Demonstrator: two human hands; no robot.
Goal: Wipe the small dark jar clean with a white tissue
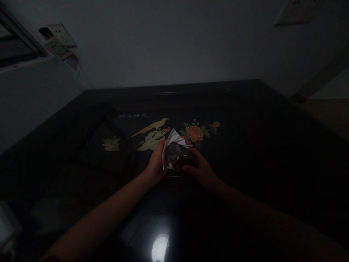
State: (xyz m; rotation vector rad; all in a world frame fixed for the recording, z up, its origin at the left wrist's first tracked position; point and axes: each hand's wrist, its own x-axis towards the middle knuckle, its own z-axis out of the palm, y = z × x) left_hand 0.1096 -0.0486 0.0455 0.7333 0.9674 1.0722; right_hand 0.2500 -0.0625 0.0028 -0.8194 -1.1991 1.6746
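Over the middle of a dark glossy table, my left hand [157, 162] is wrapped round a white sheet [173, 136] that looks like tissue paper. A clear, shiny rounded vessel [178, 155], like a small glass bowl or cup, lies tilted against the sheet. From the other side my right hand [200, 166] grips this vessel, with its thumb near the front edge. The sheet stands up in a point behind the glass. Dim light hides the vessel's exact shape and most of the fingers behind it.
The tabletop [174, 207] bears a bird picture [154, 125] and a flower picture [195, 133]. A pale wall [169, 43] rises behind it. Wall sockets [61, 42] are at upper left, another socket plate [296, 12] at upper right. A whitish object [5, 225] sits at lower left.
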